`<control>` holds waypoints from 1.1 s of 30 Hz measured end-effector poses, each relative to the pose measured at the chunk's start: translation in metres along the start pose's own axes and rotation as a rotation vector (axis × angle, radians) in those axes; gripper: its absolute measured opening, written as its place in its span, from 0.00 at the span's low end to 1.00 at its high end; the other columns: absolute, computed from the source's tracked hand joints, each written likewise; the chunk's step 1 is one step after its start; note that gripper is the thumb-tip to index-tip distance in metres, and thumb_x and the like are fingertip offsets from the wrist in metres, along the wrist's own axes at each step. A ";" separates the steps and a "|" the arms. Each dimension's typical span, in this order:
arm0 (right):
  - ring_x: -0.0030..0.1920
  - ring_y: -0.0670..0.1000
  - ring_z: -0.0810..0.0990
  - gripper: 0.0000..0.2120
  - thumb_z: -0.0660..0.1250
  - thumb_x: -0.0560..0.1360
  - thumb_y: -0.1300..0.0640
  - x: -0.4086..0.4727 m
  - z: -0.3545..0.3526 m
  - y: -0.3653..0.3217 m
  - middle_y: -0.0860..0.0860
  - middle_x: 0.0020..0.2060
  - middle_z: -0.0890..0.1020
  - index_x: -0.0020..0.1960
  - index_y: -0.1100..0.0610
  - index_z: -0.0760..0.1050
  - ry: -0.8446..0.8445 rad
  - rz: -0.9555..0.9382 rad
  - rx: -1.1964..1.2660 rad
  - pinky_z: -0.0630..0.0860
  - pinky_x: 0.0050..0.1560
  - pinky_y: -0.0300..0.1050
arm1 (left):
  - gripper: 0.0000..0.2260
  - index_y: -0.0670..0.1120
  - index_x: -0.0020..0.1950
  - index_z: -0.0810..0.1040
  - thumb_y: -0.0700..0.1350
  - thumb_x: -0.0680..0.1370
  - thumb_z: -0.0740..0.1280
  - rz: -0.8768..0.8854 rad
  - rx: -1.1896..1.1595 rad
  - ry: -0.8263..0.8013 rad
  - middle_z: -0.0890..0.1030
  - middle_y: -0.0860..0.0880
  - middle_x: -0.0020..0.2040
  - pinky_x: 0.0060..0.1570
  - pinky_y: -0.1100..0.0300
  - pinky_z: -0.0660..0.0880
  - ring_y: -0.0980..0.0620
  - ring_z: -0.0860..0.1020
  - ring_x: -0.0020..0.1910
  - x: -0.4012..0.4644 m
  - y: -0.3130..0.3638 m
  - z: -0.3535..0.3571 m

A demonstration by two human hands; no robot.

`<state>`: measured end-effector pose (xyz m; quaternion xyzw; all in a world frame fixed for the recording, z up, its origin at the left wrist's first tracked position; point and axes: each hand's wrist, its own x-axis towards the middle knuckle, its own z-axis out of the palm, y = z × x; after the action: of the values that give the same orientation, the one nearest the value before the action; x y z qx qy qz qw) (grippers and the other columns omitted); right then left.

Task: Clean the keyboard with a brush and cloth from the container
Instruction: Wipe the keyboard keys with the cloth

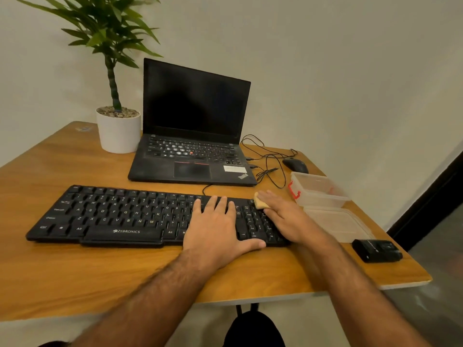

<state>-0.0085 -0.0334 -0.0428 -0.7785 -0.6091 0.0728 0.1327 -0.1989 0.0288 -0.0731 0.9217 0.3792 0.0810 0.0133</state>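
One black full-size keyboard point(125, 216) lies across the wooden bench point(75, 271), with "ZEBRONICS" printed in white under its space bar. Behind it stands one open black laptop point(193, 136) with a dark screen and "ThinkPad" on the right corner of its palm rest, beside a white sticker whose text is too small to read.

The left hand point(215, 231) lies flat with straight fingers on the keys right of centre, its thumb along the keyboard's front edge. The right hand point(283, 216) presses one small tan cloth point(259, 202) onto the keyboard's far right corner, fingers laid over it; only the cloth's edge shows.

Just right of that hand sits one clear plastic container point(318, 189) with a red clasp, and its clear lid point(335, 222) lies nearer. One black mouse point(295, 165) with tangled cable, one small black device point(377, 250), and one potted plant in a white pot point(119, 131) also stand on the bench.
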 end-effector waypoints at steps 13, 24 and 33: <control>0.77 0.45 0.57 0.23 0.57 0.84 0.56 -0.005 -0.002 -0.005 0.45 0.77 0.61 0.78 0.49 0.61 -0.046 -0.029 -0.005 0.51 0.72 0.39 | 0.55 0.45 0.81 0.56 0.83 0.66 0.46 0.010 -0.004 0.011 0.57 0.45 0.81 0.77 0.38 0.48 0.45 0.52 0.80 -0.001 -0.001 0.001; 0.78 0.46 0.55 0.21 0.58 0.83 0.56 0.011 -0.002 -0.014 0.46 0.76 0.65 0.76 0.47 0.64 -0.070 -0.089 -0.047 0.52 0.76 0.46 | 0.54 0.45 0.81 0.56 0.82 0.67 0.47 0.015 -0.013 -0.007 0.57 0.45 0.81 0.77 0.38 0.46 0.45 0.52 0.80 -0.001 -0.001 -0.001; 0.75 0.48 0.60 0.18 0.60 0.82 0.56 0.025 -0.011 -0.013 0.46 0.74 0.67 0.72 0.46 0.71 -0.112 -0.171 -0.249 0.56 0.74 0.48 | 0.54 0.45 0.81 0.56 0.82 0.67 0.48 0.015 -0.025 -0.005 0.57 0.45 0.81 0.77 0.37 0.47 0.45 0.53 0.80 -0.003 -0.002 -0.001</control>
<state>-0.0118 -0.0074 -0.0274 -0.7291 -0.6838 0.0285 0.0067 -0.2024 0.0282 -0.0723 0.9245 0.3712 0.0835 0.0254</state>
